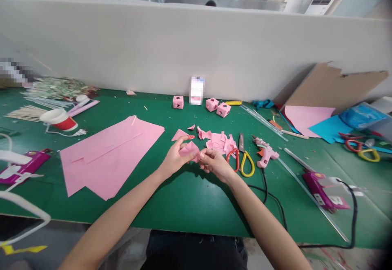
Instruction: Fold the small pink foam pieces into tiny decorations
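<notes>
A small folded piece of pink paper (189, 149) is held between my two hands over the middle of the table. My left hand (176, 155) grips its left side, with a bit of red and white showing at the index finger. On the right edge, the fingertips of my right hand (212, 161) pinch the paper. Just beyond lie pink paper scraps (219, 140) and a pink triangle (179, 134). Scissors (241, 155) with one red and one yellow handle rest right of my right hand. A pink glue gun (267, 153) lies past them.
Pink sheets (113, 155) cover the table's left part. Three pink paper cubes (178, 102) and a phone (197, 90) stand near the white partition (196, 49). A paper cup (59, 119) is at left. Purple power strips (324, 190) and a black cord (280, 210) lie at the sides.
</notes>
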`<state>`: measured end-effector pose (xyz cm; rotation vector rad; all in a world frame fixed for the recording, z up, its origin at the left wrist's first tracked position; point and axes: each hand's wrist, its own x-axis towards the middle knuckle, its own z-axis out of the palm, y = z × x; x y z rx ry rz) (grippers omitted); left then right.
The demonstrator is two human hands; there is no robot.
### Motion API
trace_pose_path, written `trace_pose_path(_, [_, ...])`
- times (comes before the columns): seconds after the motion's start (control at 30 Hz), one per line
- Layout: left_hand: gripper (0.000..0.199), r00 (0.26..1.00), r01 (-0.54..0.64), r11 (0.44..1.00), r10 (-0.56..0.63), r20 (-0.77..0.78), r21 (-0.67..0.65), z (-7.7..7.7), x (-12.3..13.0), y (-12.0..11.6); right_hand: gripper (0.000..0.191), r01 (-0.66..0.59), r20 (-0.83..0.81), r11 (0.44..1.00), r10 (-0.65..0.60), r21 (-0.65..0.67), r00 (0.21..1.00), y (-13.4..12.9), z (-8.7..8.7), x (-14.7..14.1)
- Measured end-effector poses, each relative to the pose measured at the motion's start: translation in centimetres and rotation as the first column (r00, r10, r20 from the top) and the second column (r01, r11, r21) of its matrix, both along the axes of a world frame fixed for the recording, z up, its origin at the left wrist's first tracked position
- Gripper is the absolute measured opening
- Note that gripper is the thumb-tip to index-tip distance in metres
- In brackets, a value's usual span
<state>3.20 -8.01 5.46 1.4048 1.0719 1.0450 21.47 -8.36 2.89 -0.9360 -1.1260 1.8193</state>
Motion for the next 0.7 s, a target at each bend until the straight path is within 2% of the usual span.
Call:
trace_pose_path(0.1, [0.066,1.0,0.023,1.0,-0.022,-0.015,0.015,-0.3,0.0,0.0,0.037,-0.027,0.032,0.999,0.026,0.022,0.999,0.0,-0.1,0.0])
trace_pose_path(0.2, [0.065,0.998,-0.023,1.0,0.024,-0.053,0.007,-0.5,0.1,0.1,0.037,-0.025,0.074,0.998,0.021,0.059,0.997,0.1,-0.4,-0.1])
trace_pose_path(0.37, [0.06,0.998,-0.065,0.997,0.066,0.019,-0.039,-0.7,0.0,0.3,0.033,0.088,0.078,0.992,-0.095,0.091,0.992,0.3,-1.0,-0.2])
trace_pose_path(0.5, [0.047,0.997,-0.065,0.998,0.065,0.042,-0.006,-0.9,0.0,0.5,0.032,0.187,0.038,0.981,-0.189,0.06,0.981,0.5,-1.0,-0.1])
trace_pose_path(0.7, [0.045,0.997,-0.07,0.997,0.069,0.023,0.018,-0.9,0.0,0.3,0.033,0.196,0.002,0.98,-0.196,0.03,0.981,0.3,-0.8,-0.3])
